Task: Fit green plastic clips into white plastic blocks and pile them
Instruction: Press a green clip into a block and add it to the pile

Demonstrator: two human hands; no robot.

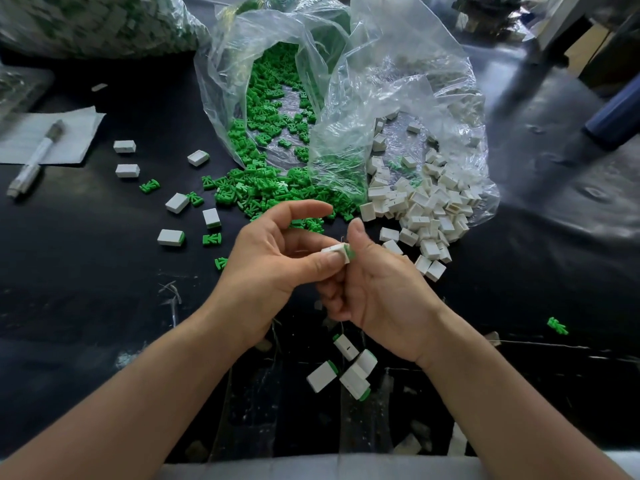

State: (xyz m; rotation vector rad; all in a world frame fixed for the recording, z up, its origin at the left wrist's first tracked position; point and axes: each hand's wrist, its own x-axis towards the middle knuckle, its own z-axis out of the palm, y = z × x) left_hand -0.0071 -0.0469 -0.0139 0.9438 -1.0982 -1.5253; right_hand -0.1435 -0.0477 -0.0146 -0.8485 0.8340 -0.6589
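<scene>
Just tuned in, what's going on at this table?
A person holds one white block between both hands: the left hand pinches it while the right hand holds the end where a green clip shows. Loose green clips and empty white blocks spill from clear bags behind. A few fitted blocks lie under the hands, others scattered to the left.

A white block with a green clip showing at its right end is held between the left hand and right hand. Loose clips are heaped at centre far — bare blocks to their right. Fitted blocks are piled near.
</scene>
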